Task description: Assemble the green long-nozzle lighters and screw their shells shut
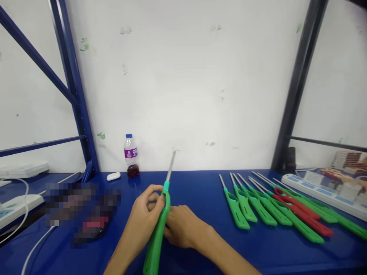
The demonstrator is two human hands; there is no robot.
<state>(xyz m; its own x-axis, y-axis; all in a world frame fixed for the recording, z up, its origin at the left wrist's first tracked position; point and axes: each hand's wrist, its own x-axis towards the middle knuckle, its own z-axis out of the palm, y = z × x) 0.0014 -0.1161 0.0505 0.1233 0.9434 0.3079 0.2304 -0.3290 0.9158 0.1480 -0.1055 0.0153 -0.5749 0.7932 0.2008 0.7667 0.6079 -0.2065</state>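
A long-necked gas lighter (156,238) with a green handle, a turquoise collar and a thin metal tube stands tilted in front of me, its tube pointing up and away. My left hand (146,212) is closed around it at the trigger loop, thumb along the side. Just behind the handle is my right hand (183,225), back of the hand upward and fingers curled. The lighter hides its fingertips, so whatever they hold does not show. To the right, several green lighters (237,212) and red lighters (311,219) lie in a row, tubes pointing away.
A bottle (131,156) with dark liquid and a small white case (114,176) stand by the wall. Blurred dark items (94,217) and a white cable (38,242) lie at left. A white power strip (323,193) borders the blue table (197,187) at right.
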